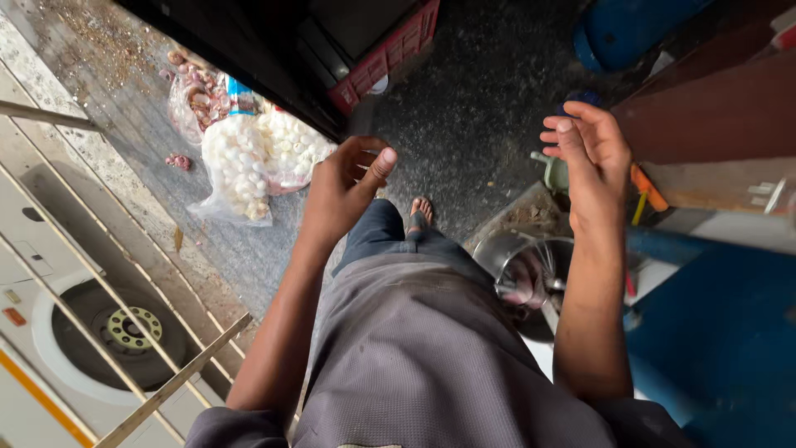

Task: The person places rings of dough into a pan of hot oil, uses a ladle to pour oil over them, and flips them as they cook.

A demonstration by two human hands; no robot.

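Observation:
I look straight down my grey shirt and dark trousers to a bare foot (421,209) on a dark speckled floor. My left hand (347,184) hovers in front of me with fingers loosely curled and thumb up, holding nothing visible. It is near a clear plastic bag of peeled white garlic cloves (249,162) lying on a grey stone ledge. My right hand (590,158) is raised at the right, fingers spread and slightly bent, empty, above a shiny steel bowl (526,265).
A second bag of unpeeled reddish cloves (199,95) lies behind the white one. A red crate (390,50) stands at the top, a blue drum (713,332) at the right, a metal window grille (99,282) at the left over an outdoor fan unit.

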